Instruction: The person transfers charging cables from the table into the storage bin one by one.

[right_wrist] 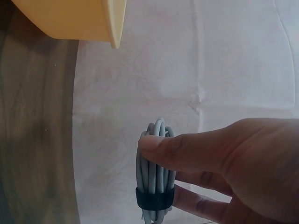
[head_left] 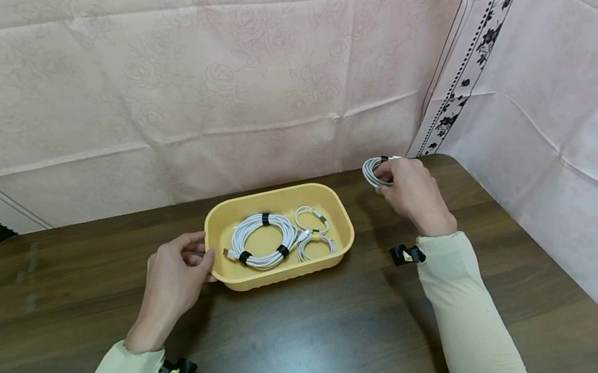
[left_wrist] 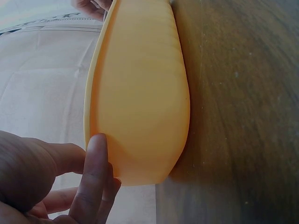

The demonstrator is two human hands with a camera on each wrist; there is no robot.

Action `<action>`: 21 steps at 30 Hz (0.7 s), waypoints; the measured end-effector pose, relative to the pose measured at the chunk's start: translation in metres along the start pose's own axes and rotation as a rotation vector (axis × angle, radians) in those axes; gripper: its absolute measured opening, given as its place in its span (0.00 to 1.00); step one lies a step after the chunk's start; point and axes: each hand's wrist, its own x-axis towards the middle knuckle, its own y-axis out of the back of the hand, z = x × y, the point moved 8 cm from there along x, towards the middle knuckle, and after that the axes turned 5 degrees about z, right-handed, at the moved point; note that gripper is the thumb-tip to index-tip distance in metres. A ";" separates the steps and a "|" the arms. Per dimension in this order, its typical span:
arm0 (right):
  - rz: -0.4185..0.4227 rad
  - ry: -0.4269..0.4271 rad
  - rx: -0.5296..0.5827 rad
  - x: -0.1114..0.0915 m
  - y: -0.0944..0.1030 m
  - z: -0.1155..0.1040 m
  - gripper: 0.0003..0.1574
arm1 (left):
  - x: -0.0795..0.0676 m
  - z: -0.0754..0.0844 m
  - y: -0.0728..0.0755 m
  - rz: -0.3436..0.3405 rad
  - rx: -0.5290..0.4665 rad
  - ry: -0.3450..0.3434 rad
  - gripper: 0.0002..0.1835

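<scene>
A yellow plastic basket stands near the far edge of the table. Inside it lie a large coiled white cable with black straps and two smaller coiled cables on its right side. My left hand grips the basket's left end, thumb and fingers on either side of the rim, as the left wrist view shows. To the right of the basket, my right hand pinches a coiled grey-white cable bound with a black strap. That coil is held up near the table's far right corner.
The dark wooden table reaches a patterned pale cloth hanging behind it. A similar cloth hangs along the right side. Each sleeve cuff carries a small black wrist camera.
</scene>
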 end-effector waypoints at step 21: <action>-0.009 0.062 -0.011 -0.001 -0.003 -0.017 0.17 | 0.000 -0.002 0.000 -0.010 0.007 0.017 0.23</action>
